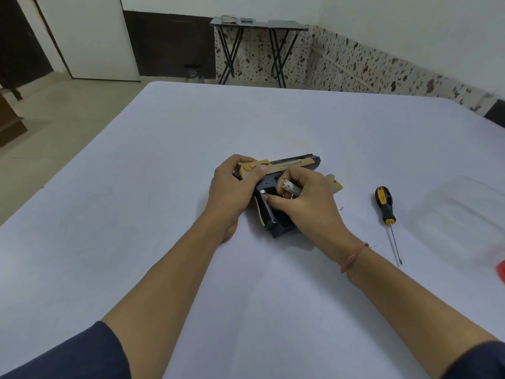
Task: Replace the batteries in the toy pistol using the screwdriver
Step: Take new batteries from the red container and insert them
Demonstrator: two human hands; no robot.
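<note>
A gold and black toy pistol (293, 164) lies on its side on the white table (136, 187), grip toward me with its battery bay open. My left hand (235, 184) grips the rear of the pistol, thumb on the slide. My right hand (308, 203) holds a silver battery (290, 187) between its fingers just above the open grip, while its thumb presses on a second battery (263, 192) sitting in the bay. The gold battery cover (334, 184) lies just right of my right hand. A black and yellow screwdriver (387, 214) rests on the table further right.
A tiny screw (342, 207) lies between my right hand and the screwdriver. A clear plastic tray (461, 214) sits at the right edge, with a red object (501, 270) beside it. A folding table (259, 26) stands by the far wall.
</note>
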